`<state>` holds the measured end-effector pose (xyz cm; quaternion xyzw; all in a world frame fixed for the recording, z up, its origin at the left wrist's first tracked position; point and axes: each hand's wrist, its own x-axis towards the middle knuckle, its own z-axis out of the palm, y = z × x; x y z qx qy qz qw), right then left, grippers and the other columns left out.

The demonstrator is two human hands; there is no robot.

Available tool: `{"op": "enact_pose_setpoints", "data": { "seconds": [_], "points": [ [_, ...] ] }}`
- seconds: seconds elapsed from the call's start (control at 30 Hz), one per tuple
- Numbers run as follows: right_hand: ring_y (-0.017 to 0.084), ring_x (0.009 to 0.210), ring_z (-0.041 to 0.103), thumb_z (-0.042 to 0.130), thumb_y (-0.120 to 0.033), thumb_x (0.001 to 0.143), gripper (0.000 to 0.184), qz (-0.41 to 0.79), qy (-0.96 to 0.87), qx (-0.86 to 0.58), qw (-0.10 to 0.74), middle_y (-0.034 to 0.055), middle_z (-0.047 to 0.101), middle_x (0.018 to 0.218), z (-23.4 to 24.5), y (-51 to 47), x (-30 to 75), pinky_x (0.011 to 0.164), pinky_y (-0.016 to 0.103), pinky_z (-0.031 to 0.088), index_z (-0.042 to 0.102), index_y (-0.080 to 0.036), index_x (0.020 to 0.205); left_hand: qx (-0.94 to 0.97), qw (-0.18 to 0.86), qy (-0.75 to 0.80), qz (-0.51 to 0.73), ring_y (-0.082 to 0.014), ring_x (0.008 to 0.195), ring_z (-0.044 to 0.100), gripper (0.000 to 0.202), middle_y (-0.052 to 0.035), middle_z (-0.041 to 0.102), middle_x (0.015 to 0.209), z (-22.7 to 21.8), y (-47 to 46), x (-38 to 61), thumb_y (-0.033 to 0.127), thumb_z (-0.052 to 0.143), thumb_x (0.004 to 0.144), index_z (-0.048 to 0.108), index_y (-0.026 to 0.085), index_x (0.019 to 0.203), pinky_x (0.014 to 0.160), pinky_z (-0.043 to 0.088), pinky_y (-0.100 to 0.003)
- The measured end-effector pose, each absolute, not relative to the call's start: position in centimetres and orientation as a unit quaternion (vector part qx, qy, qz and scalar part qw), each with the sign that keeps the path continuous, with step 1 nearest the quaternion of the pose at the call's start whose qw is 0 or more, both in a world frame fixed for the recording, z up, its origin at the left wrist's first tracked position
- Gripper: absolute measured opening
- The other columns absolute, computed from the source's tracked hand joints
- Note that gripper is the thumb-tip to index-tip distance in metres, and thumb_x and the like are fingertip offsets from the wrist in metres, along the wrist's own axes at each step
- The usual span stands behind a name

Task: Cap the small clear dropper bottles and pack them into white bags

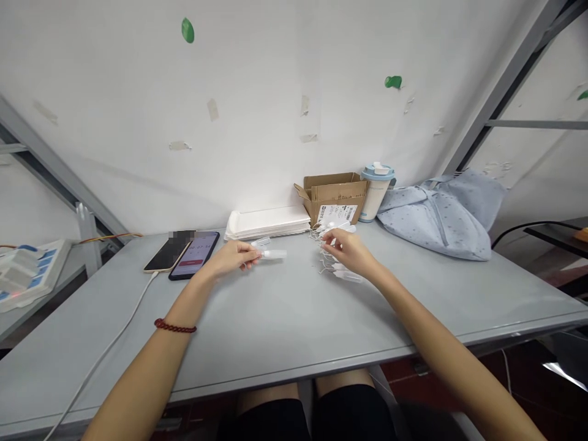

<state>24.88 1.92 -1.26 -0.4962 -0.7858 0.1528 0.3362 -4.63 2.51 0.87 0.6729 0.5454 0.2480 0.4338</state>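
My left hand [236,257] is closed, its fingertips pinching one end of a small translucent white plastic tube [274,254] that points right, low over the table. A clear, similar piece [261,242] lies just behind those fingers. Farther right, my right hand [346,248] has its fingers curled together above a loose pile of small white plastic pieces [346,275] with thin white strings. Whatever is between its fingertips, if anything, is too small to make out. More white pieces [337,228] show behind this hand, which partly covers the pile.
A stack of white envelopes [271,222] lies by the wall, beside an open cardboard box [335,199] and a lidded cup [376,193]. A light blue cloth bag [436,217] is at right. Two phones [195,257], one with a white cable [124,327], lie at left.
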Motion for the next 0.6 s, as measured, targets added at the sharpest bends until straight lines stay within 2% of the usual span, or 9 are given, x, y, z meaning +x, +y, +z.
{"op": "enact_pose_setpoints", "data": {
  "seconds": [0.23,0.47,0.6],
  "points": [
    [0.013,0.062,0.049,0.051,-0.023,0.08,0.009,0.116,-0.794,-0.522,0.288,0.003,0.059,0.072,-1.0,2.5,26.6,0.059,0.025,0.035,0.056,-0.017,0.076,0.673,0.409,0.576,0.218,-0.0115,0.053,0.051,0.032,-0.0041,0.06,0.06,-0.2,3.3,-5.3,0.044,0.067,0.063,0.063,0.013,0.06,0.049,0.039,-0.023],
    [0.013,0.061,0.052,0.053,-0.025,0.075,0.011,0.226,-0.793,-0.524,0.211,0.0021,0.062,0.067,-0.3,2.1,27.2,0.055,0.023,0.036,0.059,-0.016,0.073,0.686,0.364,0.6,0.195,-0.0111,0.047,0.049,0.032,-0.003,0.058,0.056,-1.6,4.0,-5.3,0.044,0.064,0.061,0.059,0.013,0.054,0.049,0.039,-0.024],
    [0.011,0.052,0.049,0.059,-0.029,0.07,0.013,0.304,-0.781,-0.523,0.155,0.0012,0.063,0.059,0.2,1.8,27.6,0.047,0.022,0.032,0.061,-0.016,0.07,0.696,0.339,0.604,0.19,-0.0122,0.047,0.05,0.032,-0.0035,0.059,0.054,-1.8,4.1,-5.4,0.044,0.061,0.063,0.06,0.013,0.053,0.049,0.038,-0.024]
  ]
}}
